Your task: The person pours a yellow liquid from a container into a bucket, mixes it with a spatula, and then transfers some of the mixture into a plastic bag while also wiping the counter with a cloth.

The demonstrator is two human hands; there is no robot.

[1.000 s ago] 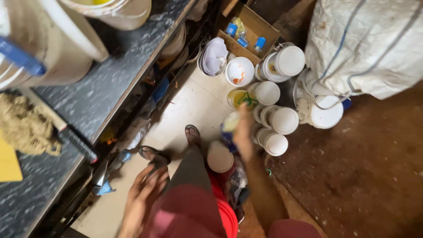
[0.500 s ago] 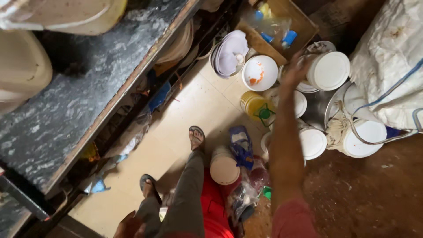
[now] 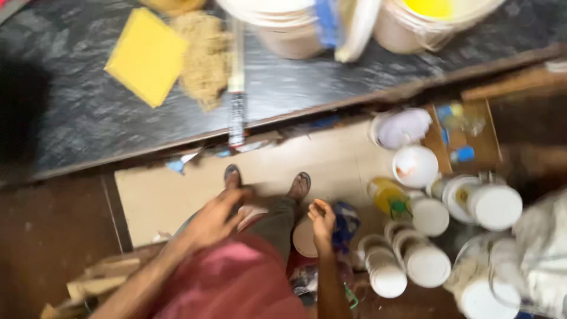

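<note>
I am looking straight down at my own body, and the picture is blurred. My left hand hangs in front of my pink top with the fingers spread and nothing in it. My right hand is held close to my waist, fingers loosely curled, palm empty. It hovers over a round white lid and a blue bag on the floor. My sandalled feet stand on the pale floor tile. Several white lidded tubs crowd the floor to the right of my right hand.
A dark stone counter runs across the top, carrying a yellow square sponge, a fibrous scrubber, a long narrow tool and pale buckets. A white bowl, yellow bottle, cardboard box, white sack and wood scraps lie around.
My right arm has drawn back from the white tubs to my waist. My left hand has come up in front of me. The view has swung so the counter lies across the top.
</note>
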